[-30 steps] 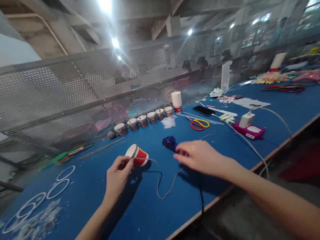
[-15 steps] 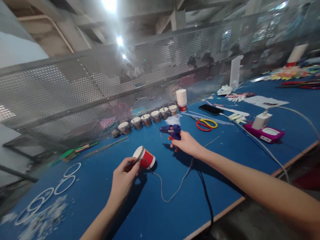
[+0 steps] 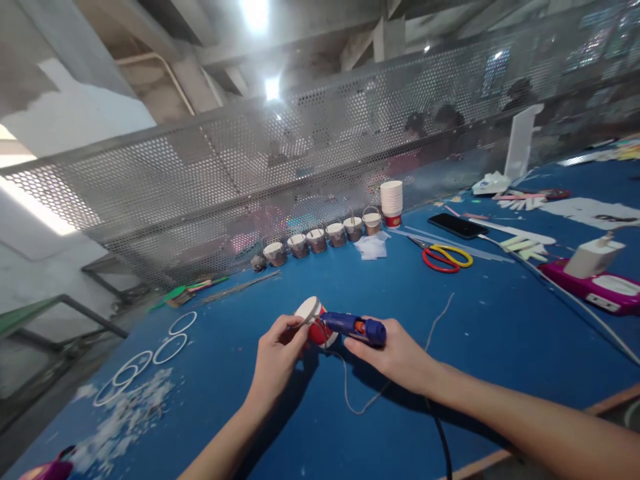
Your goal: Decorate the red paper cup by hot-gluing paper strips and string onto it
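A red and white paper cup [image 3: 324,333] is tilted on its side, its rim held in my left hand [image 3: 283,350], whose thumb and fingers pinch it. A thin grey cord [image 3: 350,400] runs from the cup across the blue table. My right hand [image 3: 395,353] is wrapped round a dark blue glue gun [image 3: 353,327]. The gun's nozzle is at the cup's side, close to my left fingertips; whether it touches is too small to tell. A black cable trails from beneath my right forearm.
Several small wrapped cups [image 3: 317,241] line the mesh barrier beside a cup stack [image 3: 391,200]. To the right are scissors [image 3: 440,268], a phone [image 3: 457,225] and a purple power strip [image 3: 600,287]. White rings [image 3: 170,349] and scraps [image 3: 115,427] lie left.
My right hand has brought the glue gun left and down to the cup, turning its nozzle toward the side. My left hand keeps hold of the cup. The camera view has shifted left.
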Tool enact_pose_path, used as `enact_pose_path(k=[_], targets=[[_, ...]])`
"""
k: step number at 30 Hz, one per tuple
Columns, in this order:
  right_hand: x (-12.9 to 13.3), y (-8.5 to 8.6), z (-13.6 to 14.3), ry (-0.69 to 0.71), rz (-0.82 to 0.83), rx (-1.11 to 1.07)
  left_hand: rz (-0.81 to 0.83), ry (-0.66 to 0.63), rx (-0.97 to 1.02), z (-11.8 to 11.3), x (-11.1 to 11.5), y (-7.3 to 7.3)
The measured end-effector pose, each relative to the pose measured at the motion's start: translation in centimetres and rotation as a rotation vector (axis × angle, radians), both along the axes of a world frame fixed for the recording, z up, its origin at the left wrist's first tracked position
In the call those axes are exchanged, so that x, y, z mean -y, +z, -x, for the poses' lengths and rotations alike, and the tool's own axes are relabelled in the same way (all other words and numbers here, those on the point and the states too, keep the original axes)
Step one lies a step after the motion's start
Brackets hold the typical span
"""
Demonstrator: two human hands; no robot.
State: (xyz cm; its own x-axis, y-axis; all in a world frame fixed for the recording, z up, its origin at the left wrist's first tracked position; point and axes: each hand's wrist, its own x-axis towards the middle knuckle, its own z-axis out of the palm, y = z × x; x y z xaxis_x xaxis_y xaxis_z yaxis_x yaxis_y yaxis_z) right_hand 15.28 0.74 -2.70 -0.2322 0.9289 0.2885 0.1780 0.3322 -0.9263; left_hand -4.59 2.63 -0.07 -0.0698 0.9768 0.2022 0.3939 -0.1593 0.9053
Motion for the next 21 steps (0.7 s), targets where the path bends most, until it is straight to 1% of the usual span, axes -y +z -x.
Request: enact_pose_path(k=[6, 10, 14, 19, 21], targets=[[0.14, -0.27, 0.18, -0.019, -0.032, 0.048, -0.039, 0.010, -0.011, 0.01, -0.01, -0.28], [0.13, -0.46, 0.38, -0.046, -0.105, 0.101, -0.067, 0.001, -0.036, 0.04, -0.01, -0.42], [0.16, -0.55, 0.38, -0.043, -0.186, 0.173, -0.099, -0.002, -0.067, -0.02, 0.05, -0.44], [0.19, -0.75, 0.23, -0.079, -0.238, 0.199, -0.113, 0.004, -0.066, -0.11, 0.13, -0.33], [0.25, -0.74, 0.21, -0.067, -0.253, 0.212, -0.115, 0.008, -0.066, -0.09, 0.12, -0.34]])
